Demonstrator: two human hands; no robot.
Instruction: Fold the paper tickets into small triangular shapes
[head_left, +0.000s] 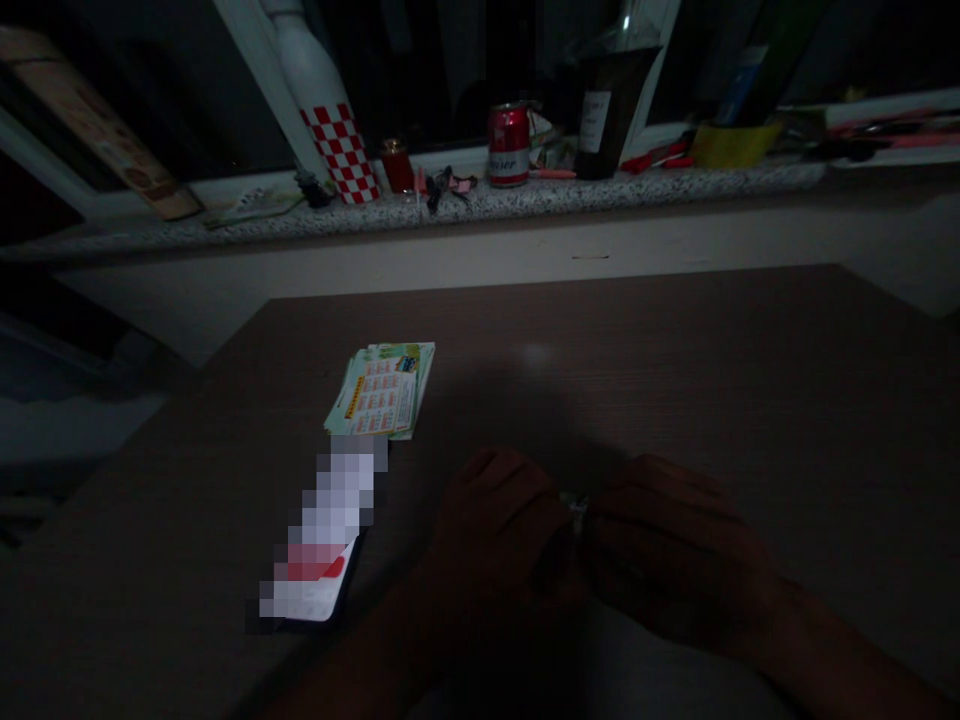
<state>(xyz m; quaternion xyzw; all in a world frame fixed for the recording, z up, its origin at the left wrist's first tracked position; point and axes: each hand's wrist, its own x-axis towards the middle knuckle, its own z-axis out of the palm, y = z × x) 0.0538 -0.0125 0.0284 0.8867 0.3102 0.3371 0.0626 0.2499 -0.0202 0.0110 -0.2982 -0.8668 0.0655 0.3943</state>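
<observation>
The scene is very dark. My left hand (499,530) and my right hand (675,555) meet knuckles-up over the near part of a brown table (712,380). Both have curled fingers. Between them, where the fingertips meet, shows a small pale object (577,508) that I cannot identify. Left of my left hand lies a white and red card-like item (319,560), partly blurred out. Beyond it sits a stack of green printed cards (382,390).
A stone windowsill (675,185) runs along the back. On it stand a white bottle with red checks (330,110), a red can (508,145), a small red jar (396,165), a dark bottle (611,100) and scattered small items.
</observation>
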